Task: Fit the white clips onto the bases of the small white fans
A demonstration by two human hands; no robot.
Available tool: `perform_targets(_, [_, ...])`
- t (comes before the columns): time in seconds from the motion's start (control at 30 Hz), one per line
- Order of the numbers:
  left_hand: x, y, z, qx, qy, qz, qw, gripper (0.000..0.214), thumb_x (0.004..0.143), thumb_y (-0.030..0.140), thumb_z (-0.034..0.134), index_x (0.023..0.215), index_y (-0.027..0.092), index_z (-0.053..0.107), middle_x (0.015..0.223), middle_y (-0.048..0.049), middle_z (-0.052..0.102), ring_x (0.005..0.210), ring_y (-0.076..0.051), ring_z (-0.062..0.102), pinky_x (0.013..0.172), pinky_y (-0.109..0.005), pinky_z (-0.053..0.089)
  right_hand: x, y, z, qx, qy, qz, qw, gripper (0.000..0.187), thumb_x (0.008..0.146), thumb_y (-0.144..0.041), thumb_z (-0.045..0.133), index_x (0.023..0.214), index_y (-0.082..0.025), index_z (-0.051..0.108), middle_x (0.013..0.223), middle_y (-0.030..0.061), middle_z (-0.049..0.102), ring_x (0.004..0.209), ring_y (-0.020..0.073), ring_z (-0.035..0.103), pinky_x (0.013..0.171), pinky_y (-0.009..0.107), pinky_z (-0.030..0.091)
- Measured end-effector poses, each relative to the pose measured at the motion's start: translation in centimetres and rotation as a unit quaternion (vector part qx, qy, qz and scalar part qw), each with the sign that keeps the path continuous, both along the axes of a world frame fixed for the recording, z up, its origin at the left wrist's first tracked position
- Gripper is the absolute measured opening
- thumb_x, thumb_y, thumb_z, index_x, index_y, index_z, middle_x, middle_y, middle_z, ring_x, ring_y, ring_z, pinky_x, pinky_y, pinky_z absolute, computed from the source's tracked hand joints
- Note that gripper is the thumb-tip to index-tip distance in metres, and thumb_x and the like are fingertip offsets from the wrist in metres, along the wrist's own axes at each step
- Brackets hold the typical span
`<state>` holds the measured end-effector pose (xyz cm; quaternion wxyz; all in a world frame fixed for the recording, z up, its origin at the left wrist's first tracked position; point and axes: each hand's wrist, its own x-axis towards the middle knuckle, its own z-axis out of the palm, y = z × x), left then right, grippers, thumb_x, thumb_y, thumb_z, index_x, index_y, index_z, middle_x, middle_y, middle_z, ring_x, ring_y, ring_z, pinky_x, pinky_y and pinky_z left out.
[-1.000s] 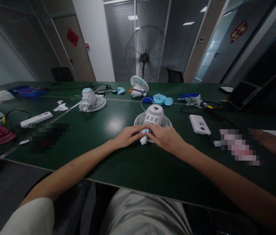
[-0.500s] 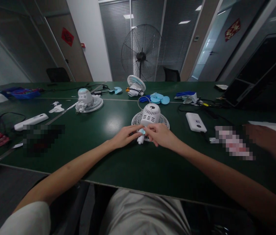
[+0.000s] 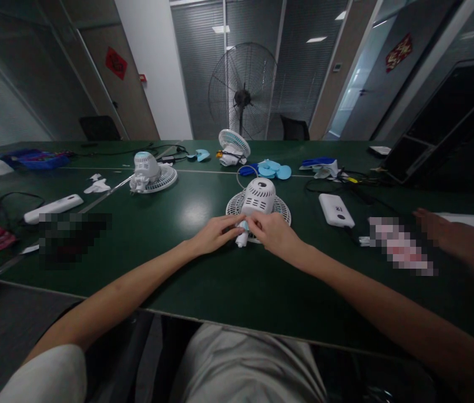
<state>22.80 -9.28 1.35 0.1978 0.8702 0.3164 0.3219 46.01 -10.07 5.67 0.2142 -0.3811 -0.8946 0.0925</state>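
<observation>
A small white fan [image 3: 261, 196] lies grille-down on the green table in front of me, its vented motor housing upward. Its short white neck, with a light blue part [image 3: 243, 225] on it, points towards me. My left hand [image 3: 215, 233] grips this neck from the left, thumb and fingers closed at the blue part. From the right, my right hand [image 3: 276, 232] pinches the same spot, fingers bent. The fingers hide just what the fingertips press on.
Another small fan [image 3: 156, 178] lies to the left, and a third fan [image 3: 234, 148] sits farther back. Light blue fan blades [image 3: 274, 168] lie behind the housing. A white power bank [image 3: 336, 210] is on the right, near another person's hand [image 3: 446, 232].
My right hand's fingers have curled in more at the fan's neck. My left hand has stayed in place. The other person's hand at the right has shifted slightly.
</observation>
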Motion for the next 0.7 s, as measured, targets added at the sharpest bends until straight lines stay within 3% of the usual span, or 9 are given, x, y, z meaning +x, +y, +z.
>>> perform_targets(0.1, [0.1, -0.1, 0.2, 0.0, 0.001, 0.002, 1.0, 0.044, 0.107, 0.039, 0.051, 0.147, 0.023, 0.054, 0.122, -0.0084, 0.07, 0.095, -0.019, 0.066, 0.084, -0.03, 0.051, -0.1, -0.5, 0.3, -0.062, 0.033, -0.007, 0.998, 0.035, 0.11, -0.037, 0.039, 0.101, -0.015, 0.064, 0.081, 0.0054, 0.07, 0.065, 0.0144, 0.066, 0.057, 0.026, 0.049])
perform_targets(0.2, [0.0, -0.1, 0.2, -0.003, 0.002, 0.007, 1.0, 0.046, 0.107, 0.039, 0.051, 0.15, 0.024, 0.051, 0.116, -0.0076, 0.071, 0.088, -0.018, 0.065, 0.08, -0.029, 0.051, 0.9, -0.1, 0.3, 0.052, -0.019, 0.025, 0.998, 0.033, 0.108, -0.039, 0.045, 0.124, -0.014, 0.06, 0.101, 0.0104, 0.072, 0.077, 0.0189, 0.068, 0.061, 0.03, 0.052])
perform_targets(0.27, [0.0, 0.0, 0.2, -0.007, -0.002, 0.002, 1.0, 0.047, 0.107, 0.039, 0.051, 0.151, 0.023, 0.051, 0.12, -0.0085, 0.07, 0.089, -0.018, 0.065, 0.08, -0.029, 0.05, 1.9, 0.7, 0.1, 0.125, -0.075, 0.091, 0.985, 0.038, 0.107, -0.04, 0.047, 0.134, -0.015, 0.055, 0.116, 0.0133, 0.07, 0.086, 0.022, 0.069, 0.063, 0.032, 0.053])
perform_targets(0.37, [-0.1, 0.0, 0.3, -0.009, -0.004, -0.001, 1.0, 0.045, 0.107, 0.039, 0.051, 0.149, 0.022, 0.053, 0.125, -0.0098, 0.069, 0.092, -0.018, 0.066, 0.082, -0.03, 0.051, 2.7, 1.7, -0.3, 0.16, -0.097, 0.138, 0.972, 0.036, 0.109, -0.039, 0.043, 0.131, -0.016, 0.059, 0.119, 0.0133, 0.07, 0.09, 0.0226, 0.069, 0.065, 0.032, 0.053])
perform_targets(0.43, [0.0, 0.0, 0.3, -0.007, 0.003, 0.003, 1.0, 0.046, 0.107, 0.04, 0.051, 0.149, 0.023, 0.052, 0.125, -0.0094, 0.07, 0.092, -0.019, 0.066, 0.082, -0.03, 0.052, 2.4, 1.8, -0.5, 0.153, -0.081, 0.122, 0.977, 0.034, 0.109, -0.04, 0.043, 0.121, -0.016, 0.064, 0.112, 0.0131, 0.071, 0.088, 0.0224, 0.068, 0.065, 0.033, 0.053])
perform_targets(0.5, [0.0, -0.1, 0.2, -0.005, 0.007, 0.01, 1.0, 0.046, 0.106, 0.041, 0.052, 0.149, 0.024, 0.052, 0.124, -0.009, 0.07, 0.09, -0.018, 0.066, 0.079, -0.029, 0.052, 1.5, 1.3, -0.7, 0.091, -0.032, 0.074, 0.993, 0.034, 0.108, -0.04, 0.043, 0.108, -0.015, 0.066, 0.099, 0.0112, 0.072, 0.079, 0.0195, 0.067, 0.063, 0.031, 0.051])
perform_targets(0.57, [0.2, -0.2, 0.0, -0.004, 0.006, 0.021, 1.0, 0.047, 0.105, 0.041, 0.054, 0.148, 0.022, 0.054, 0.122, -0.0089, 0.071, 0.085, -0.017, 0.066, 0.076, -0.028, 0.052, 0.5, 0.7, -0.7, -0.058, 0.053, 0.01, 0.997, 0.04, 0.109, -0.042, 0.04, 0.095, -0.015, 0.066, 0.079, 0.0061, 0.07, 0.061, 0.0137, 0.064, 0.055, 0.026, 0.048])
perform_targets(0.63, [0.3, -0.3, -0.2, -0.004, 0.001, 0.034, 0.999, 0.046, 0.103, 0.041, 0.057, 0.145, 0.021, 0.057, 0.118, -0.0085, 0.072, 0.082, -0.015, 0.066, 0.074, -0.026, 0.052, -0.2, 0.2, -0.7, -0.222, 0.119, -0.026, 0.967, 0.046, 0.108, -0.047, 0.038, 0.088, -0.015, 0.065, 0.066, 0.0023, 0.066, 0.047, 0.0101, 0.058, 0.045, 0.023, 0.043])
perform_targets(0.7, [0.3, -0.2, -0.2, -0.005, -0.005, 0.046, 0.999, 0.046, 0.102, 0.04, 0.058, 0.143, 0.02, 0.058, 0.116, -0.008, 0.072, 0.083, -0.015, 0.066, 0.075, -0.026, 0.053, -0.3, -0.1, -0.8, -0.289, 0.156, -0.034, 0.944, 0.05, 0.107, -0.052, 0.039, 0.084, -0.016, 0.065, 0.06, 0.0002, 0.063, 0.041, 0.0092, 0.055, 0.041, 0.021, 0.04])
